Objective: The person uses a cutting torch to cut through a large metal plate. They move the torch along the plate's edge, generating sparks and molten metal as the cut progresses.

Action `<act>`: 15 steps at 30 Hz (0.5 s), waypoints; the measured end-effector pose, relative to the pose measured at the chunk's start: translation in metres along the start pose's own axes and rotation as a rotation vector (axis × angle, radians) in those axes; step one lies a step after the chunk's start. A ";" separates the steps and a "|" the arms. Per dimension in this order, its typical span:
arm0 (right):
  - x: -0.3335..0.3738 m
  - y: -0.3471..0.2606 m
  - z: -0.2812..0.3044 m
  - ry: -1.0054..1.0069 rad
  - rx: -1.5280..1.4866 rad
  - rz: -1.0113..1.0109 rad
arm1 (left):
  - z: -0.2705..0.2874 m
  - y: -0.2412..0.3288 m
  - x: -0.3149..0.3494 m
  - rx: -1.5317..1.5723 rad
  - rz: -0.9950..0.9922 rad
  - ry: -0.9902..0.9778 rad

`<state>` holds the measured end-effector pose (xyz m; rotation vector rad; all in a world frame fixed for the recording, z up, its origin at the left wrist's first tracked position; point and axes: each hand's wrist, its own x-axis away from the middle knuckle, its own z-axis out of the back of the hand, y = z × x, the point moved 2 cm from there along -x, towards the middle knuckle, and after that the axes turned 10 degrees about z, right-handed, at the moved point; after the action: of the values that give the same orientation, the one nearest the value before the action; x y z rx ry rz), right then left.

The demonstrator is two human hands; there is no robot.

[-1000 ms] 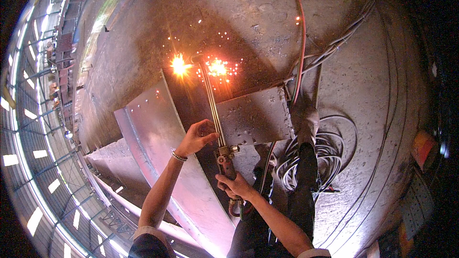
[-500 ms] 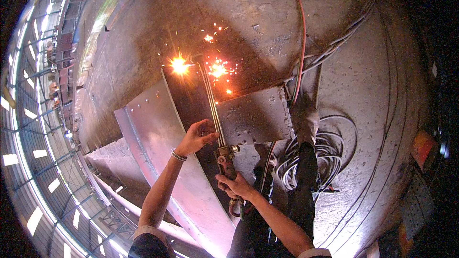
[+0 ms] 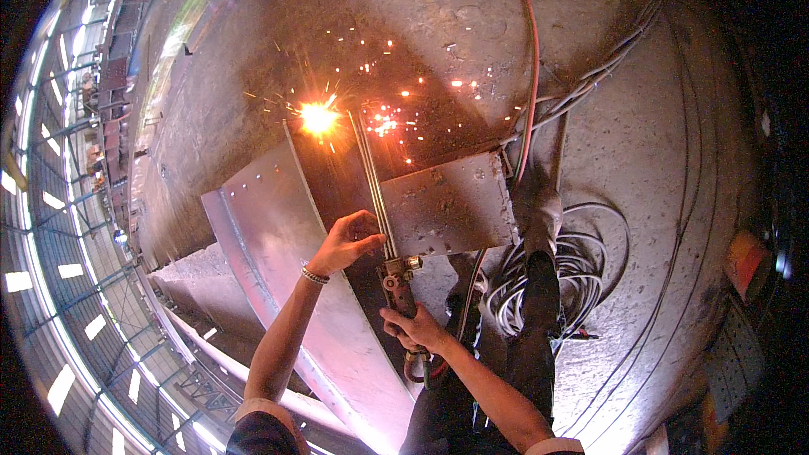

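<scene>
A gas cutting torch points away from me, its long metal tubes running up to a bright flame and sparks at the far end. My right hand is wrapped round its handle, below the valve. Further up, my left hand is curled against the tubes, thumb and fingers pinching at their side. A beaded bracelet circles the left wrist. Beneath the torch lies a steel plate with rough, cut edges. To its left leans a larger steel piece with a seam along it. The glare hides the torch tip and the cut.
A red hose runs down from the far edge. Grey cables cross the floor at right, and a coil of hose lies beside my legs. An orange-red object stands at far right. Sparks scatter over the floor ahead.
The flame's glare is larger and the sparks have spread wider, mainly to the right. Both hands and the torch hold nearly the same position.
</scene>
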<state>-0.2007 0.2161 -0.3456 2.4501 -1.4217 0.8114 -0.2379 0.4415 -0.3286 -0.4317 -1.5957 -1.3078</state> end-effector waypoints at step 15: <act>0.003 -0.006 -0.004 0.033 0.017 -0.005 | 0.002 -0.002 0.000 0.033 -0.020 -0.008</act>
<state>-0.1963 0.2187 -0.3401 2.4401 -1.4028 0.8630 -0.2402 0.4426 -0.3294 -0.4019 -1.6293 -1.2945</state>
